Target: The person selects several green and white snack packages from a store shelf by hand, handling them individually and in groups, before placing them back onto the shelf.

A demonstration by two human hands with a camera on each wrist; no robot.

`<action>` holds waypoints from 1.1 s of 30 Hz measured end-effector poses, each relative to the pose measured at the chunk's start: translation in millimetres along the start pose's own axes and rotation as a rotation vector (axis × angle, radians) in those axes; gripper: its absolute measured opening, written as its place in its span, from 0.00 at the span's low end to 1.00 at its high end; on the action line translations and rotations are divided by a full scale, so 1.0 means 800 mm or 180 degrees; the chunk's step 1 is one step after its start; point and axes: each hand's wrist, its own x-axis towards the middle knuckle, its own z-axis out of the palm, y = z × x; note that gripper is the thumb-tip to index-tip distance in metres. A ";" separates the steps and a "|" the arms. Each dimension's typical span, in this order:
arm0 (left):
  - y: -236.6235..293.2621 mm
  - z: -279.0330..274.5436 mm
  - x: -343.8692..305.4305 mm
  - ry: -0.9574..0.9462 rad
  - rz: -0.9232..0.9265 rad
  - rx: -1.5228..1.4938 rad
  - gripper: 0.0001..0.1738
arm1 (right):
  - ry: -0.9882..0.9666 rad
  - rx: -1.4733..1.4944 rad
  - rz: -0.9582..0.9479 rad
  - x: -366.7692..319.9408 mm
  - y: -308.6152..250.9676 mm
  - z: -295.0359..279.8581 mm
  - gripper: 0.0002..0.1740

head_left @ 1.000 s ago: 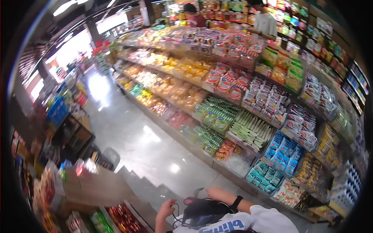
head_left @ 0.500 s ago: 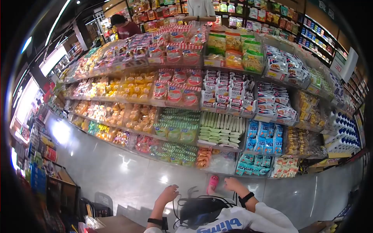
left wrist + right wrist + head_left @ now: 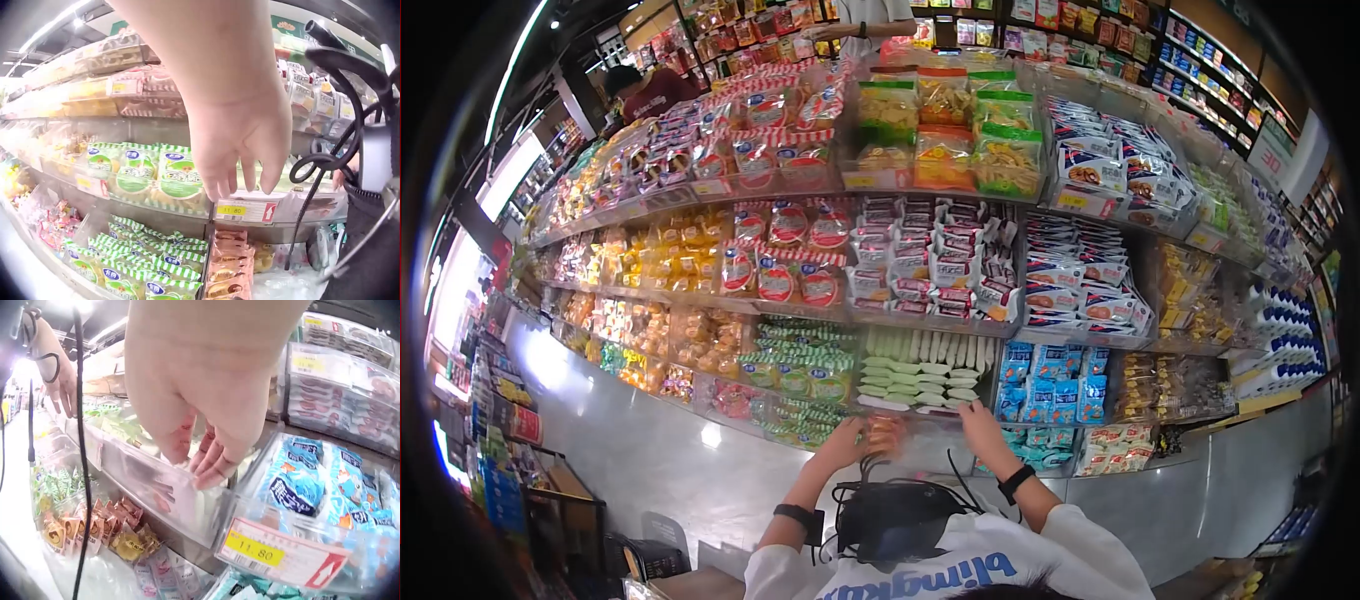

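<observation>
My left hand (image 3: 840, 446) is in front of the shelf, its fingers hanging loosely with nothing in them. In the left wrist view, the fingertips of this left hand (image 3: 244, 147) overlap a price tag (image 3: 245, 211), between green-striped packets (image 3: 179, 175) and the bin of pale green packets. My right hand (image 3: 203, 412) reaches over the front wall of a clear bin (image 3: 164, 499), fingers slightly bent and pointing down. Slim pale green packets (image 3: 915, 385) lie in rows in that bin. No packet shows between the right hand's fingers.
Blue packets (image 3: 1052, 385) fill the bin to the right; orange-pink packets (image 3: 230, 265) lie in a lower bin. Black cables (image 3: 325, 159) hang from a dark bag (image 3: 895, 520) at my chest. Two people stand behind the shelf, one in a white shirt (image 3: 875, 14).
My view has swung right and come closer to the shelf. Both hands have moved forward to it, the right one now at the bin of pale green packets.
</observation>
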 end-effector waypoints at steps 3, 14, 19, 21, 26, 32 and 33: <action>-0.001 0.015 0.041 0.0228 0.0403 0.0156 0.18 | 0.0142 0.0164 0.0117 -0.004 0.006 -0.003 0.11; 0.015 0.011 0.091 -0.0780 0.0062 0.0686 0.22 | -0.0029 -0.0160 0.0037 0.007 0.013 -0.010 0.10; 0.023 -0.010 0.088 -0.0891 0.0331 0.0723 0.23 | -0.0660 -0.0110 0.0270 0.028 0.011 -0.014 0.07; 0.019 -0.012 0.086 -0.0857 0.0461 0.0751 0.24 | -0.0783 0.0081 0.0327 0.032 0.011 -0.015 0.09; 0.000 -0.003 0.086 -0.0739 0.0628 0.0789 0.26 | -0.0816 0.0129 0.0035 0.028 0.020 -0.002 0.11; -0.019 0.006 0.088 -0.0633 0.0932 0.0901 0.29 | -0.0707 0.0570 -0.0162 0.013 0.023 -0.008 0.13; -0.015 0.003 0.089 -0.0642 0.0909 0.0865 0.30 | -0.0677 0.0601 -0.0131 0.012 0.022 -0.009 0.14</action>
